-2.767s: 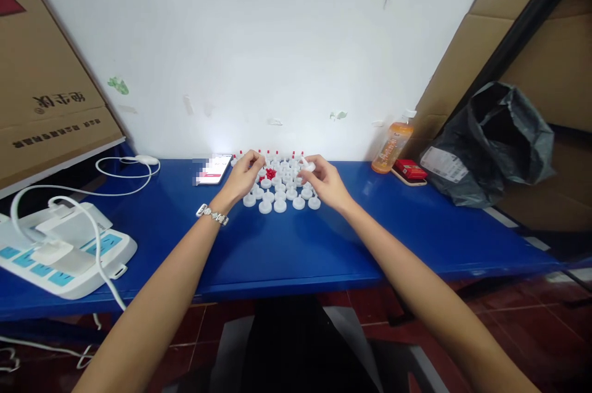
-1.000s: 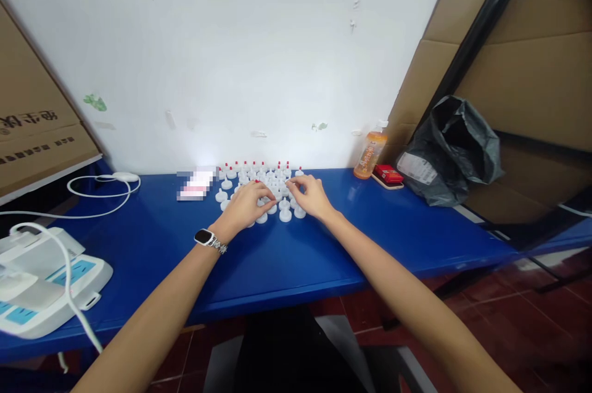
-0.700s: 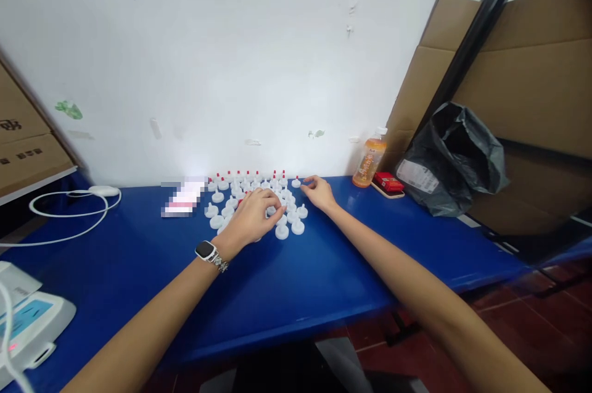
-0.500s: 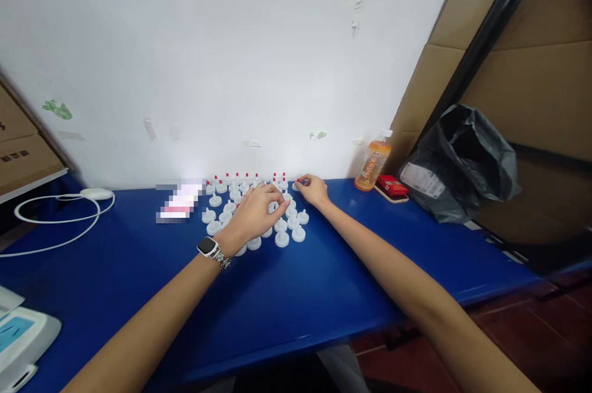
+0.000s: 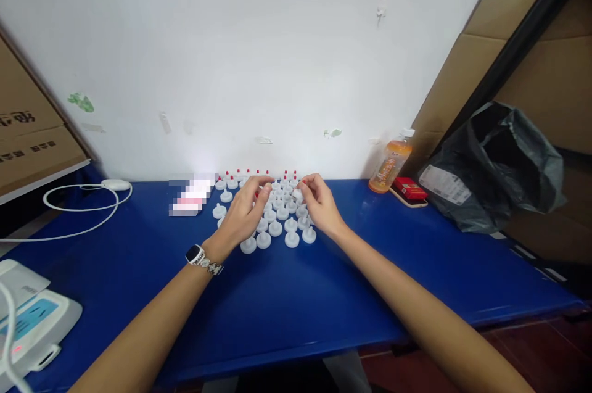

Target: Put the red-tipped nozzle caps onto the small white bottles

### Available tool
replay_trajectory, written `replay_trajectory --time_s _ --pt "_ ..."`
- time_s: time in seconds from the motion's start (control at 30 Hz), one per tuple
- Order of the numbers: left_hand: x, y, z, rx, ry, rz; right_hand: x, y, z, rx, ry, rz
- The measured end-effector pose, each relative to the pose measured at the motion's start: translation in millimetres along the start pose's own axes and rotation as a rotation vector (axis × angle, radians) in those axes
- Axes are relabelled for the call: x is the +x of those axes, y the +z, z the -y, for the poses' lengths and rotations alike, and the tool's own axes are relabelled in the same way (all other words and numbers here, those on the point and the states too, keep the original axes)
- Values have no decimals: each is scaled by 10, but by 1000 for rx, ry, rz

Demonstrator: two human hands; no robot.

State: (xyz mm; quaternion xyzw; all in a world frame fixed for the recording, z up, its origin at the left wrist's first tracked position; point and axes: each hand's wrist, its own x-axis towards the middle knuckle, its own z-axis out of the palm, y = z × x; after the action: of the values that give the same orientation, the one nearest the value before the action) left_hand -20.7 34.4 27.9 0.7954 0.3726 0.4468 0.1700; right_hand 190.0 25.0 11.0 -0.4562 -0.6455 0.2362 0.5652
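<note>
Several white plastic nozzle caps with round bases and narrow spouts stand upright in loose rows on the blue table. Red tips top some in the back rows. My right hand, at the right side of the group, pinches a white nozzle cap, tilted, with a bit of red at the fingertips. My left hand hovers over the left part of the group, fingers curled and thumb close to the index finger. Something small and red shows inside its curl; the palm is hidden.
An orange drink bottle and a red box on a phone stand at the right, beside a grey plastic bag. A pixelated item lies left of the caps. A white cable and a white device occupy the left side.
My right hand has come closer to my left hand and now holds a tilted nozzle cap. My left hand has drawn back leftwards from the middle caps. The view has shifted slightly.
</note>
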Motion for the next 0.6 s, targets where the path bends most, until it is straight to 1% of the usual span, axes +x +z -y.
replay_trajectory --time_s 0.1,0.23,0.3,0.37,0.43,0.5,0.6 --pt "-39 60 -32 0 43 11 -140 86 132 39 -21 62" --pt "-92 105 -127 -15 165 59 -225 116 232 75 -19 172" --pt "-112 119 -154 -21 184 78 -241 122 254 155 28 174" --pt "-131 135 -155 -30 167 113 -247 138 270 293 111 159" --pt "-154 154 -146 -31 135 176 -249 159 290 436 204 175" --pt "-175 165 -143 -3 130 246 -249 174 311 532 264 213" --pt "-184 154 -175 75 215 302 -255 176 334 570 301 258"
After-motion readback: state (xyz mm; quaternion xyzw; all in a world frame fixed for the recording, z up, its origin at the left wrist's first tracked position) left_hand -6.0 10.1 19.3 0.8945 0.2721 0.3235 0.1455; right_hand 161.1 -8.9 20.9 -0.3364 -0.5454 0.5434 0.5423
